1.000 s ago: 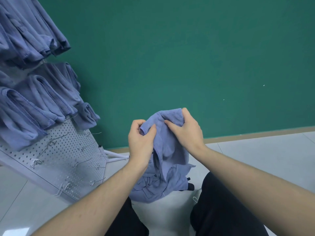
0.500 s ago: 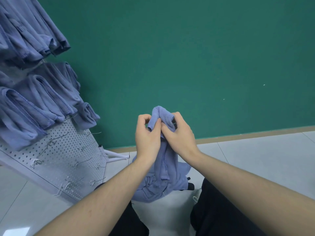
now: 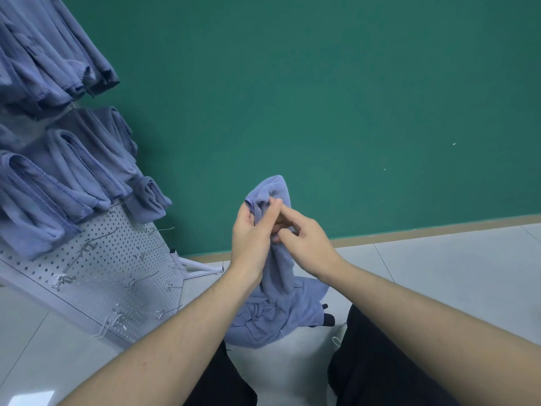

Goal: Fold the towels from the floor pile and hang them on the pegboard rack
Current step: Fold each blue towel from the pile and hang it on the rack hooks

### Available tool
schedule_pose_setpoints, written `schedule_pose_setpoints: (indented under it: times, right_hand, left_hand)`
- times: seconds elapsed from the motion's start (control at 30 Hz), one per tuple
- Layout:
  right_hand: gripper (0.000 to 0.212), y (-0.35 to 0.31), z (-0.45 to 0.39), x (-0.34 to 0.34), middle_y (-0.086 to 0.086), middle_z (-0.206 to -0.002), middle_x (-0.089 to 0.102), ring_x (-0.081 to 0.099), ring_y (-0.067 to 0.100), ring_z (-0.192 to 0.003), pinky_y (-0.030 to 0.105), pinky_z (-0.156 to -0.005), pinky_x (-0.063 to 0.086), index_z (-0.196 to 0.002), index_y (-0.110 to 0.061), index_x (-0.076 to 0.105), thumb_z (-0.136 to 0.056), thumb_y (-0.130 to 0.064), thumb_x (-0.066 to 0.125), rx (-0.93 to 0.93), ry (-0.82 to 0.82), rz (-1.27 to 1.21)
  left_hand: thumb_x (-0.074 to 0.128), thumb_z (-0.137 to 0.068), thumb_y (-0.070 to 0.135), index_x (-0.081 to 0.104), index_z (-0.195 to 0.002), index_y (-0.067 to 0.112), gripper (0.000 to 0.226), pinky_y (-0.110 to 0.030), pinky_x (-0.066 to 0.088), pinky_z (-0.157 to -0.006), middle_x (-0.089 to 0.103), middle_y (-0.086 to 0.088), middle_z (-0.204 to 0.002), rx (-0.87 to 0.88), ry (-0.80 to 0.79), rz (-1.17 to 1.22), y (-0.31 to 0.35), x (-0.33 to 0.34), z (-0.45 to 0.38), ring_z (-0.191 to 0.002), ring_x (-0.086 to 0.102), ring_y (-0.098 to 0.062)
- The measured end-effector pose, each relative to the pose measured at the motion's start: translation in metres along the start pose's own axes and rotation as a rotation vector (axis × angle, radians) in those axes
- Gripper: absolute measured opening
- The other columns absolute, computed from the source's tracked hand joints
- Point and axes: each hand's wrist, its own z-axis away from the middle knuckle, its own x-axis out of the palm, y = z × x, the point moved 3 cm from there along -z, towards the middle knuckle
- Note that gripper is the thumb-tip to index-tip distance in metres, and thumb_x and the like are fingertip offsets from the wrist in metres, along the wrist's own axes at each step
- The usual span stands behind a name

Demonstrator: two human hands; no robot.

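Observation:
A blue towel (image 3: 275, 191) is bunched upright between both hands above the floor pile of blue towels (image 3: 272, 320). My left hand (image 3: 248, 235) grips the towel's upper edge, thumb against the cloth. My right hand (image 3: 304, 238) pinches the same bunch from the right, fingers pointing up-left across it. The towel's lower part (image 3: 282, 271) hangs down to the pile. The white pegboard rack (image 3: 117, 259) leans at the left, with folded blue towels (image 3: 67, 171) hung on its upper hooks.
Bare metal hooks (image 3: 140, 279) stick out of the pegboard's lower half. The rack's white foot (image 3: 199, 266) lies on the pale tiled floor (image 3: 439, 273). A green wall (image 3: 322, 98) stands behind. My dark-trousered knees (image 3: 369, 361) flank the pile.
The hands have drawn close together and the towel, spread wider a second ago, is now gathered into a narrow bunch. My right hand has slid lower on it.

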Motion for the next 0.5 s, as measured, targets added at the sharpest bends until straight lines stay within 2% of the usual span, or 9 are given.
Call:
schedule_pose_setpoints:
  times: [0.1, 0.13, 0.2, 0.23, 0.27, 0.33, 0.37, 0.43, 0.5]
  right_hand:
    - [0.051, 0.004, -0.001, -0.007, -0.006, -0.094, 0.074, 0.066, 0.009, -0.085, 0.032, -0.089, 0.056, -0.122, -0.024, 0.065, -0.093, 0.011, 0.042, 0.077, -0.037, -0.099]
    - [0.04, 0.006, -0.002, -0.01, -0.006, -0.088, 0.073, 0.065, 0.01, -0.082, 0.033, -0.086, 0.057, -0.115, -0.019, 0.07, -0.095, 0.008, 0.047, 0.076, -0.005, -0.071]
    - [0.02, 0.011, -0.004, -0.016, -0.012, -0.079, 0.065, 0.058, 0.008, -0.075, 0.031, -0.08, 0.053, -0.102, -0.022, 0.07, -0.093, -0.006, 0.063, 0.048, 0.13, 0.012]
    - [0.019, 0.013, -0.005, -0.018, -0.014, -0.081, 0.061, 0.055, 0.008, -0.076, 0.027, -0.079, 0.049, -0.102, -0.026, 0.065, -0.09, -0.013, 0.07, 0.04, 0.192, 0.037]
    - [0.027, 0.015, -0.006, -0.019, -0.014, -0.087, 0.059, 0.056, 0.007, -0.082, 0.024, -0.081, 0.047, -0.106, -0.029, 0.06, -0.086, -0.021, 0.076, 0.031, 0.238, 0.063]
    - [0.043, 0.015, -0.008, -0.018, -0.016, -0.107, 0.06, 0.058, 0.002, -0.101, 0.017, -0.088, 0.044, -0.115, -0.03, 0.053, -0.082, -0.031, 0.081, 0.046, 0.229, 0.113]
    - [0.042, 0.014, -0.008, -0.016, -0.018, -0.11, 0.061, 0.058, -0.003, -0.103, 0.014, -0.086, 0.043, -0.115, -0.029, 0.053, -0.083, -0.033, 0.08, 0.076, 0.186, 0.121]
    - [0.035, 0.015, -0.006, -0.009, -0.022, -0.101, 0.063, 0.06, -0.01, -0.092, 0.011, -0.077, 0.044, -0.109, -0.028, 0.055, -0.085, -0.037, 0.078, 0.131, 0.111, 0.144]
    - [0.037, 0.016, -0.002, -0.005, -0.023, -0.099, 0.063, 0.061, -0.011, -0.089, 0.008, -0.072, 0.043, -0.11, -0.029, 0.053, -0.085, -0.04, 0.077, 0.124, 0.104, 0.143]
  left_hand:
    - [0.059, -0.1, 0.021, 0.066, -0.107, 0.015, 0.011, -0.04, 0.054, -0.089, 0.073, -0.005, -0.101, -0.048, 0.029, 0.056, 0.0, -0.005, -0.007, -0.094, 0.068, -0.021]
    - [0.055, -0.102, 0.021, 0.066, -0.106, 0.016, 0.012, -0.036, 0.055, -0.088, 0.073, -0.003, -0.1, -0.066, 0.045, 0.063, 0.001, -0.007, -0.009, -0.093, 0.069, -0.018]
    - [0.05, -0.104, 0.021, 0.066, -0.105, 0.017, 0.016, -0.023, 0.057, -0.075, 0.074, 0.003, -0.093, -0.091, 0.052, 0.051, 0.004, -0.009, -0.012, -0.084, 0.071, -0.007]
    - [0.049, -0.105, 0.021, 0.066, -0.107, 0.017, 0.018, -0.02, 0.056, -0.07, 0.075, 0.005, -0.091, -0.1, 0.04, 0.041, 0.006, -0.008, -0.012, -0.081, 0.072, -0.005]
    - [0.047, -0.105, 0.022, 0.066, -0.11, 0.017, 0.019, -0.021, 0.056, -0.069, 0.076, 0.005, -0.092, -0.112, 0.025, 0.034, 0.006, -0.007, -0.012, -0.081, 0.072, -0.005]
    - [0.046, -0.106, 0.024, 0.064, -0.115, 0.016, 0.022, -0.026, 0.057, -0.076, 0.076, 0.003, -0.096, -0.122, 0.006, 0.027, 0.008, -0.004, -0.011, -0.088, 0.073, -0.009]
    - [0.045, -0.107, 0.025, 0.063, -0.115, 0.016, 0.022, -0.03, 0.058, -0.081, 0.075, 0.001, -0.099, -0.12, -0.003, 0.026, 0.01, -0.002, -0.01, -0.091, 0.072, -0.012]
    - [0.044, -0.107, 0.028, 0.061, -0.113, 0.018, 0.021, -0.035, 0.057, -0.089, 0.073, -0.002, -0.104, -0.11, -0.013, 0.032, 0.015, 0.001, -0.01, -0.096, 0.071, -0.016]
    - [0.043, -0.107, 0.03, 0.061, -0.11, 0.019, 0.021, -0.038, 0.056, -0.093, 0.072, -0.004, -0.106, -0.094, -0.01, 0.049, 0.019, 0.002, -0.01, -0.099, 0.071, -0.018]
